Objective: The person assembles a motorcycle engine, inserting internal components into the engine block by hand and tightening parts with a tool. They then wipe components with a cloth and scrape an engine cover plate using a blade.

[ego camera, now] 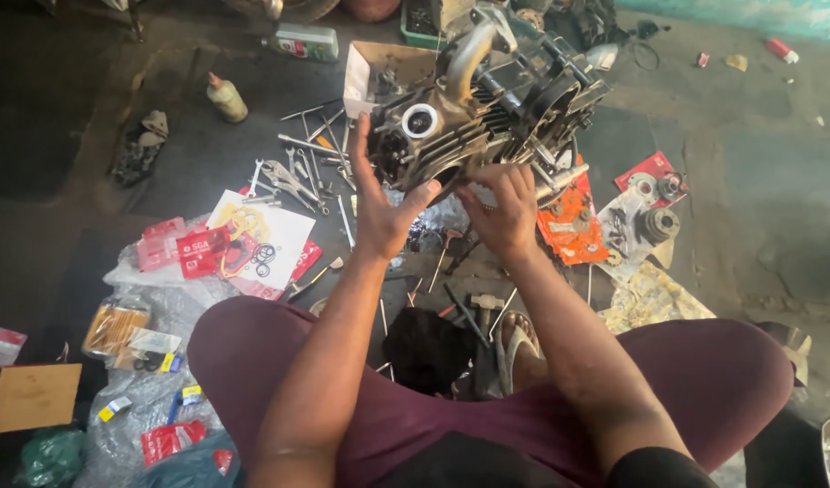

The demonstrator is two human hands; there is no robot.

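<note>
A dark, greasy motorcycle engine stands on the floor in front of me, with a round silver-ringed port facing me and a curved metal pipe on top. My left hand is open, palm against the engine's near left side, fingers spread upward. My right hand is curled around a small light-coloured part at the engine's lower front edge; what the part is I cannot tell. I sit cross-legged in maroon trousers, with a sandalled foot below the hands.
Wrenches and spanners lie scattered left of the engine. Red packets and a gasket sheet sit at left, gears on a cloth at right. A cardboard box, an oil bottle and plastic bags surround me.
</note>
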